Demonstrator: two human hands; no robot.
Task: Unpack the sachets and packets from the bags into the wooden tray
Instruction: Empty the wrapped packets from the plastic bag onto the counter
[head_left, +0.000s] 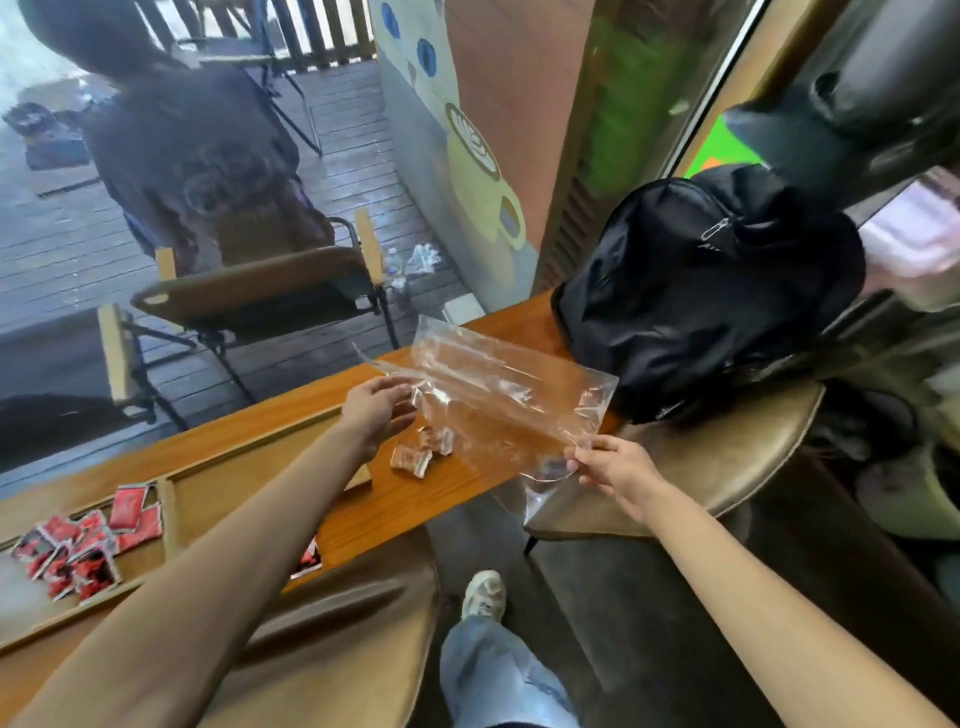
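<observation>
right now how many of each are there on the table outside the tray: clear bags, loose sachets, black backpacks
clear plastic bag: 1, with the right hand pinching its near corner
loose sachets: 2, on the table beside the wooden tray
black backpack: 1
total: 4

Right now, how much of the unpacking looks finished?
Partly done. A heap of red sachets already lies in the wooden tray. In hand: the right hand pinches a corner of the clear plastic bag, which looks nearly empty, while the left hand reaches toward its other end. Left: a few small packets on the table, outside the tray.
</observation>
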